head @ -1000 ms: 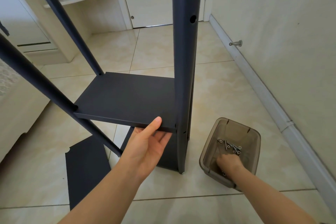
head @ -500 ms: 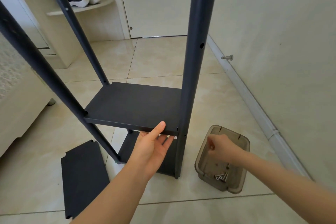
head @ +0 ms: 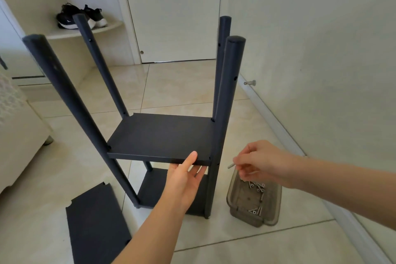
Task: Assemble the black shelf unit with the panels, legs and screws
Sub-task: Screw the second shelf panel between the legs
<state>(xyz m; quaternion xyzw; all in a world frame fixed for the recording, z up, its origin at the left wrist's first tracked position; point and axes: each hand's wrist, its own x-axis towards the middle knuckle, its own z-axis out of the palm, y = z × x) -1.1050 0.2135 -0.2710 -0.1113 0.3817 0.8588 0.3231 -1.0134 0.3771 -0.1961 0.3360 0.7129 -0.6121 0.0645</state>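
The left hand (head: 184, 180), fingers straight, is supporting the middle panel (head: 158, 135) from under its front edge; it is seeming stiff and light. The right hand (head: 263, 163) is pinching a small, probably slippery screw (head: 231, 165) near the front right leg (head: 222, 124).

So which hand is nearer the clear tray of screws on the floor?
Right. The right hand hovers directly above the tray, pinching a screw. The left hand is beyond the front leg from it, supporting the middle panel at its front edge.
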